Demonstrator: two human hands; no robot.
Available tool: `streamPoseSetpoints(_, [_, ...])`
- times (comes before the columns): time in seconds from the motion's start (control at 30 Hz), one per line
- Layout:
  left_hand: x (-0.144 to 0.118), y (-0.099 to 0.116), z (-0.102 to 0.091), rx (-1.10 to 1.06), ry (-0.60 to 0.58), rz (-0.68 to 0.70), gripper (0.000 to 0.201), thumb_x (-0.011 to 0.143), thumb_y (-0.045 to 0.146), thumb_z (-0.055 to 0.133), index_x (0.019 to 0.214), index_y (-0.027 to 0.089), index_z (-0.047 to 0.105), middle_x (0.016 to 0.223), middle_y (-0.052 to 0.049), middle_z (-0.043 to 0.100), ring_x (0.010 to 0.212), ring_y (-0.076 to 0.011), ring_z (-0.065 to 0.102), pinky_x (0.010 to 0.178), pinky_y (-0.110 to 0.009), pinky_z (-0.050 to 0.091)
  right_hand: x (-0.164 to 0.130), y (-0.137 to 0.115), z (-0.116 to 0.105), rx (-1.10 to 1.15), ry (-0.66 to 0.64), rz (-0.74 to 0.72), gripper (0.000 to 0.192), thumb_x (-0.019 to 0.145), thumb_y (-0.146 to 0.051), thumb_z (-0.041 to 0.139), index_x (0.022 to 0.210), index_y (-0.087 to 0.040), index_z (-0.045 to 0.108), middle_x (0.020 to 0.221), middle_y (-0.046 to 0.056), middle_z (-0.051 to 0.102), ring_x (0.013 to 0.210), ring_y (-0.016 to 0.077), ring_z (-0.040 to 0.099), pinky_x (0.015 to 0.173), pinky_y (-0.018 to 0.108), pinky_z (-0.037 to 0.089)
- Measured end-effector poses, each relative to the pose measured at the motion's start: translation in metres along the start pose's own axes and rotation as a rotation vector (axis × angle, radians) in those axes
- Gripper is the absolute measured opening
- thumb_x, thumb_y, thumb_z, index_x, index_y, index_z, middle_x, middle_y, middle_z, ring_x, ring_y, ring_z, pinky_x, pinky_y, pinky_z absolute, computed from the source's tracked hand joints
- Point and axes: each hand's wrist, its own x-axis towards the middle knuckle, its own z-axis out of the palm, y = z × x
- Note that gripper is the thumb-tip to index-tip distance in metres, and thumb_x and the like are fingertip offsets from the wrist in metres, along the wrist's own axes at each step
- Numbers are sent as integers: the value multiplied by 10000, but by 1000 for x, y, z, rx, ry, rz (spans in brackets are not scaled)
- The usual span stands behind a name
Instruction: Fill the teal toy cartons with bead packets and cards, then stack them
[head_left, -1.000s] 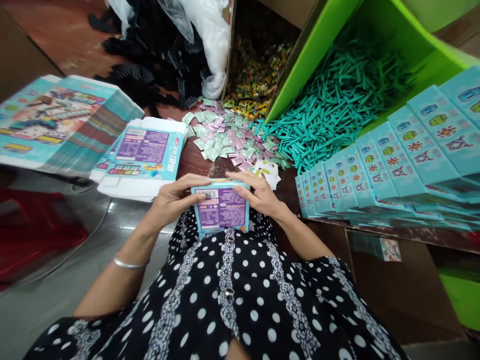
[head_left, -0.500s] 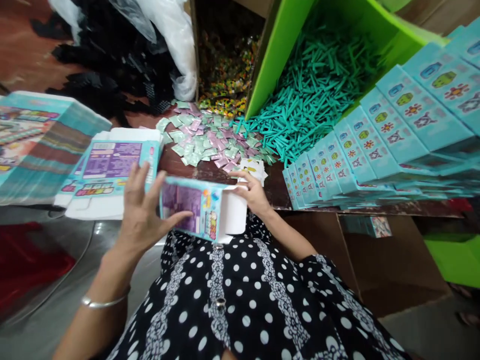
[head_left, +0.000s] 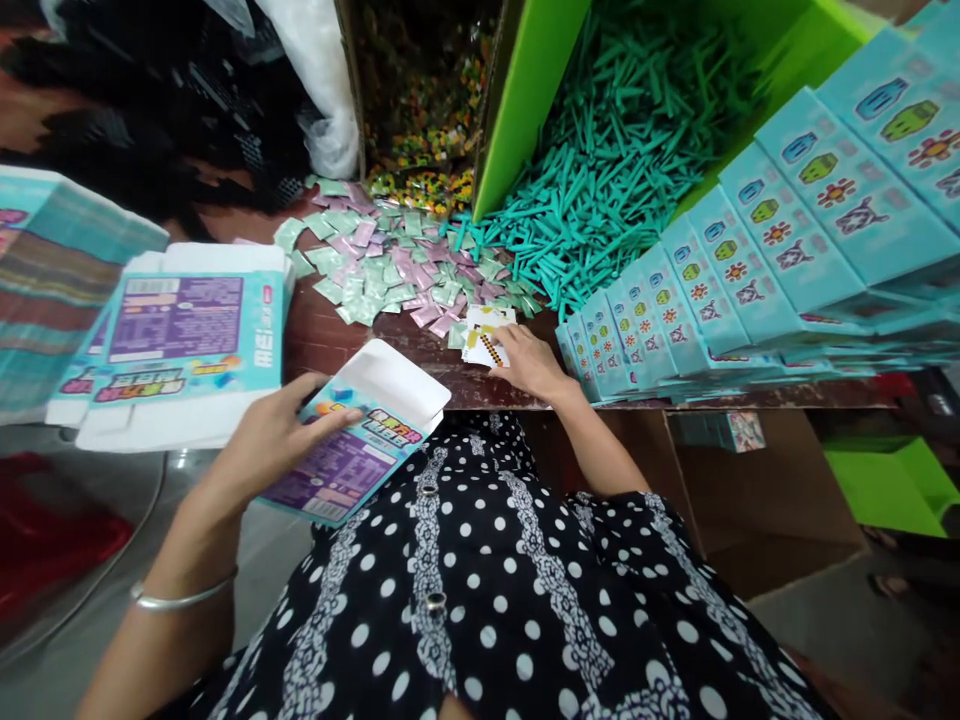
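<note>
My left hand [head_left: 274, 440] grips a small teal and purple carton [head_left: 352, 440] above my lap, its white end flap open toward the table. My right hand [head_left: 529, 362] rests on a small stack of white printed cards [head_left: 484, 335] at the table's front edge, fingers on the stack. A scatter of pale green and pink sachets [head_left: 390, 265] lies just beyond the cards. Teal plastic sticks [head_left: 600, 190] spill from a tipped green bin [head_left: 517, 110] behind them.
Flat unfolded cartons [head_left: 176, 340] are stacked at the left. A fanned row of teal boxes [head_left: 750, 270] fills the right of the table. A brown box of colourful small packets [head_left: 424, 110] and black parts with white plastic [head_left: 187, 110] sit at the back.
The carton has gone from both hands to my left hand alone and swung down-left with its flap open. My right hand let go and reached forward onto the white cards.
</note>
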Motion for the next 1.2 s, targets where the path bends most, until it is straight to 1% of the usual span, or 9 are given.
streamPoseSetpoints(0.2, [4, -1, -6, -19, -59, 2, 549, 772, 764, 680, 956, 247, 667, 848, -46, 724, 755, -279, 655, 697, -359, 436, 2, 16, 1, 132, 7, -81, 473, 854, -178, 953, 1233, -216, 673, 1313, 103, 743, 1243, 292, 691, 1034, 402, 543])
streamPoseSetpoints(0.4, [7, -7, -15, -6, 44, 7, 529, 776, 784, 651, 787, 262, 568, 693, -6, 616, 680, -240, 573, 626, -331, 383, 9, 36, -3, 251, -35, -148, 329, 818, -173, 947, 1065, -202, 732, 1170, 70, 776, 1136, 263, 712, 1017, 378, 531])
streamPoseSetpoints(0.5, [7, -10, -14, -34, 88, 5, 545, 771, 796, 667, 775, 257, 583, 678, -1, 627, 663, -233, 566, 612, -325, 379, 12, 39, -5, 345, -13, -151, 121, 907, -232, 841, 923, -204, 725, 1067, 63, 786, 1032, 246, 732, 975, 366, 534])
streamPoseSetpoints(0.67, [12, -7, -9, -55, 62, -15, 554, 775, 803, 672, 751, 258, 576, 688, -25, 651, 672, -261, 608, 618, -354, 398, 19, 16, -27, 579, 557, 104, 287, 1087, -478, 558, 995, -231, 672, 916, 46, 710, 852, 217, 732, 796, 347, 566])
streamPoseSetpoints(0.7, [14, -5, -8, -59, 61, -11, 553, 777, 802, 667, 741, 260, 564, 686, -30, 645, 675, -262, 607, 621, -359, 399, 21, 5, -33, 666, 594, 121, 324, 1091, -534, 542, 1031, -237, 658, 895, 35, 689, 808, 204, 730, 734, 331, 562])
streamPoseSetpoints(0.83, [21, 3, -7, -102, 77, 9, 539, 813, 773, 667, 749, 251, 550, 699, -26, 621, 697, -241, 583, 645, -360, 406, 35, -52, -49, 847, 248, -29, 380, 1050, -612, 625, 1011, -236, 663, 784, -4, 650, 657, 151, 688, 593, 284, 499])
streamPoseSetpoints(0.97, [26, 7, -6, -176, 87, 11, 523, 835, 746, 666, 870, 224, 648, 800, -37, 678, 771, -251, 604, 697, -363, 437, 70, -90, -40, 717, -98, -245, 339, 1087, -496, 633, 954, -196, 718, 869, 10, 722, 649, 118, 651, 660, 277, 485])
streamPoseSetpoints(1.1, [27, 2, -4, -176, 99, -23, 510, 857, 732, 642, 861, 222, 637, 837, -52, 692, 801, -266, 620, 729, -376, 454, 126, -79, -27, 277, -47, -222, 194, 1098, -229, 602, 1042, -166, 776, 1066, 80, 767, 957, 200, 695, 806, 298, 448])
streamPoseSetpoints(1.2, [26, -3, -3, -175, 102, -49, 516, 869, 750, 621, 829, 236, 597, 832, -58, 696, 806, -288, 638, 731, -389, 465, 157, -63, -18, -14, -232, -249, 238, 999, -106, 699, 1205, -175, 794, 1202, 120, 766, 1064, 251, 674, 843, 314, 415])
